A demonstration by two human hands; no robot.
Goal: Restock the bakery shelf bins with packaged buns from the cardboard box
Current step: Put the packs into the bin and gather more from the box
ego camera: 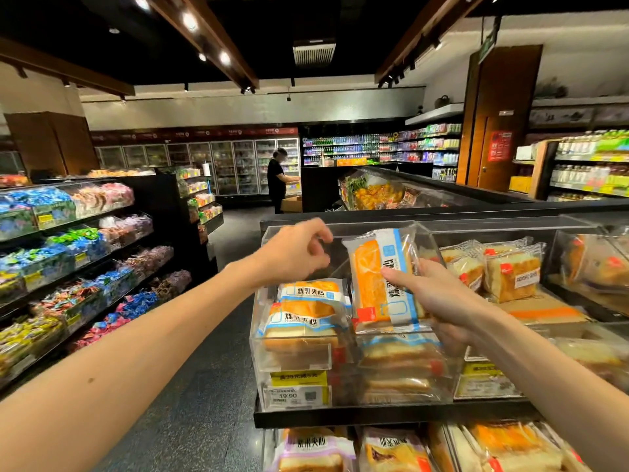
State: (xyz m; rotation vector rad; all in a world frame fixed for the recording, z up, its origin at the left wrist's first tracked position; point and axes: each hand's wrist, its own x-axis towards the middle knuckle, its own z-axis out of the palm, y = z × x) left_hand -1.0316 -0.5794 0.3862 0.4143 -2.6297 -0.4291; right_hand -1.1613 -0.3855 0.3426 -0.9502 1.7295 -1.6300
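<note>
Right hand point(439, 296) pinches clear-wrapped orange bun packet with blue-and-white label point(376, 277): thumb across its front face, fingers behind. Packet upright, left of the palm, its lower edge just over the clear acrylic shelf bin point(405, 395). Left hand point(292, 253) hovers apart from the packet, fingers loosely curled, holding nothing, above two matching packets stacked flat point(306, 303) in the neighbouring left bin point(292, 359)

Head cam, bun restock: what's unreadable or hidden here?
All head view.
Hidden: fingers of the right hand, behind the bun packet.
Blurred: the left hand; its contact with the bin rim is unclear.
Out of frame: the cardboard box; none shows near the hands.
Cut off: lower-shelf buns, by the bottom edge.
Too small: fine print on the price label.
</note>
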